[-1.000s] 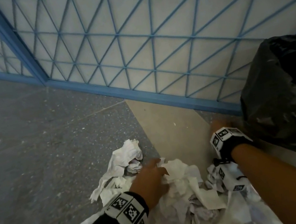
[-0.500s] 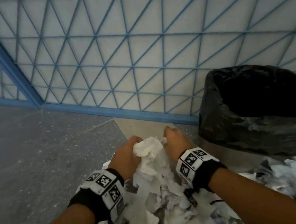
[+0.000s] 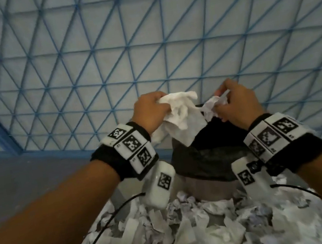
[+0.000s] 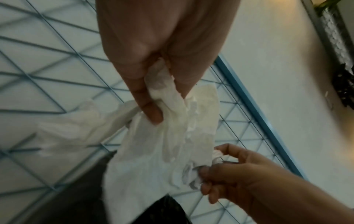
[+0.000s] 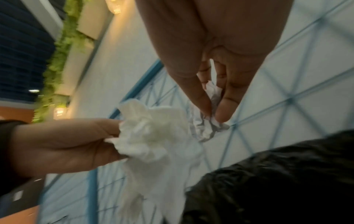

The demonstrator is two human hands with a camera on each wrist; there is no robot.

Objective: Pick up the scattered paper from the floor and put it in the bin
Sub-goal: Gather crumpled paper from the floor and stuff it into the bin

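One bin (image 3: pixel 207 156), lined with a black bag, is standing at the far end of the floor against a blue lattice wall (image 3: pixel 143 40); its inside is showing only dark. Two hands are hovering above its mouth. The left hand (image 3: pixel 150 113) is clutching a big crumpled white paper wad (image 3: pixel 178 115) that is hanging down over the rim. The right hand (image 3: pixel 237 103) is pinching a smaller grey paper scrap (image 3: pixel 212 105). Many more torn papers (image 3: pixel 184 234) are lying on the near floor (image 3: pixel 18 186). Both wristbands are showing square coded markers, with no readable writing.
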